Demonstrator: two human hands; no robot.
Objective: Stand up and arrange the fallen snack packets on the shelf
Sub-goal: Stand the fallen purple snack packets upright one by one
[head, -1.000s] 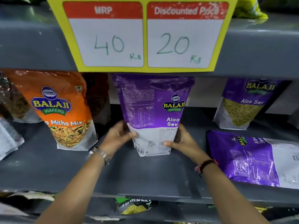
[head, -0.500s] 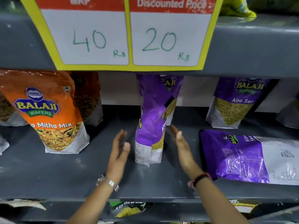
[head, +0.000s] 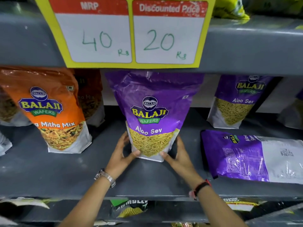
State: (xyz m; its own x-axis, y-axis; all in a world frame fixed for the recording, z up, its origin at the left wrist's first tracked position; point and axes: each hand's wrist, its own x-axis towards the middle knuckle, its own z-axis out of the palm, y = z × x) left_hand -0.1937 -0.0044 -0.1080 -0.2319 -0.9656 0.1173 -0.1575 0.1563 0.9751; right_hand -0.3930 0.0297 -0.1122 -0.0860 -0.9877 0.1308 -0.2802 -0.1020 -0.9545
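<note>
My left hand (head: 120,154) and right hand (head: 177,154) clasp the upright glossy purple Aloo Sev pouch (head: 151,115) at its base, settling it on the grey metal shelf (head: 65,174); next likely releasing, then raising the fallen purple pouch (head: 242,154).

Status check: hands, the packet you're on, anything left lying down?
Left hand and right hand clasp the base of the centre Aloo Sev packet, upright, front out. Fallen Aloo Sev packet lies flat to its right. Nothing blocking.

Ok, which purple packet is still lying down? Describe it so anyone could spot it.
Find the yellow price sign on the grey shelf. Right of the packet between both hands lies the fallen Aloo Sev packet, flat, back side up; the other purple packets stand upright.
</note>
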